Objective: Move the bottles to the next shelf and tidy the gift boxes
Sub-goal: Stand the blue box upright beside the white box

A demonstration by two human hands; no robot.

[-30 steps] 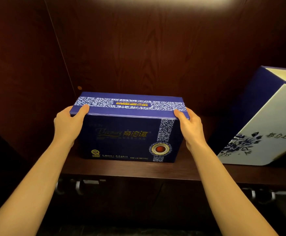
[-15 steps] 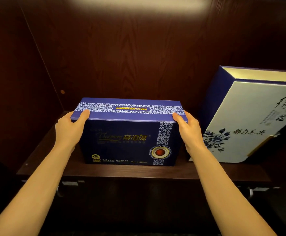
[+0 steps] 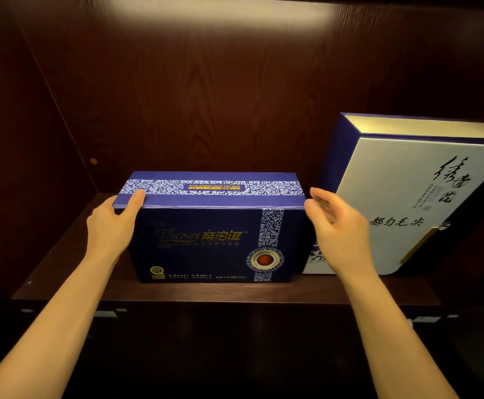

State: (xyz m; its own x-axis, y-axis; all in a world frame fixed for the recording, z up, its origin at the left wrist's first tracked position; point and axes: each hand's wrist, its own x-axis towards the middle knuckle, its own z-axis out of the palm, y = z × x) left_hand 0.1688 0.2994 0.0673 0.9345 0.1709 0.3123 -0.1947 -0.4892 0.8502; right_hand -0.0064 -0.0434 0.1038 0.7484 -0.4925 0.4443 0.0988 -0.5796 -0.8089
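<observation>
A dark blue rectangular cardboard gift box (image 3: pixel 206 243) with a blue-and-white floral band and gold lettering stands upright on the dark brown wooden shelf (image 3: pixel 235 292), towards its left half and close to the front edge. The left hand (image 3: pixel 111 228) is pressed against the box's left end, its thumb lying over the top left corner; the grip is a flat hold on that side rather than a closed fist. The right hand (image 3: pixel 338 234) is just off the box's right end, fingers spread and slightly blurred, its grip open and holding nothing. Immediately to the right, a larger white-fronted gift box with navy sides and black calligraphy (image 3: pixel 407 203) leans tilted, its lower left corner partly hidden behind the right hand. The dark wood-grain back panel (image 3: pixel 206 96) rises behind both boxes.
</observation>
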